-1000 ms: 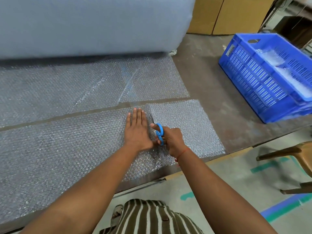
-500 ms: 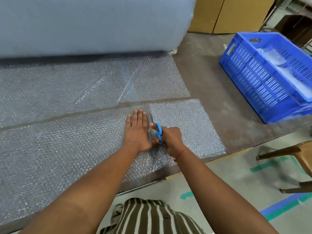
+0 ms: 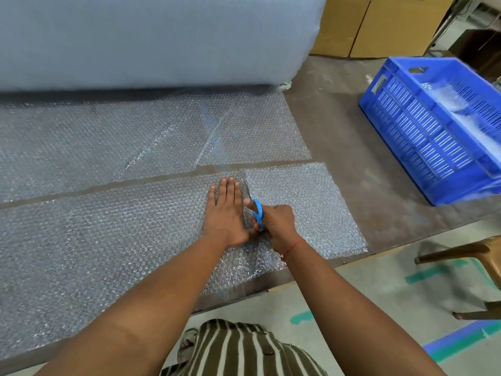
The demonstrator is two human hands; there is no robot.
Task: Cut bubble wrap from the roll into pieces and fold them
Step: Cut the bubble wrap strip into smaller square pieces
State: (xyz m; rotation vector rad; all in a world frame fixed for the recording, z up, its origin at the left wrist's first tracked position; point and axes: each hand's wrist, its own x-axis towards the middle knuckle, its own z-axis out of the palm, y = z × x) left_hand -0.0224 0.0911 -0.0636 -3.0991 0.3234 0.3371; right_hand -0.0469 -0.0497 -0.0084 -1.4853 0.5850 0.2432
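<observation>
Bubble wrap strip (image 3: 122,240) spread flat on table (image 3: 352,164), pressed by flat left hand (image 3: 226,213). Scissors (image 3: 257,213) gripped by right hand (image 3: 276,221), mid-strip. Big roll (image 3: 149,39) behind, blue crate (image 3: 433,137) right, boxes (image 3: 374,25) beyond.

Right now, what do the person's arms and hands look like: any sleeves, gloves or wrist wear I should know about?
Both arms are bare up to the edge of the picture, with no sleeves in view. The left hand and right hand wear no gloves, and no rings or watch show. A thin red thread is tied round the right wrist. Below the arms a brown and cream striped garment shows.
</observation>
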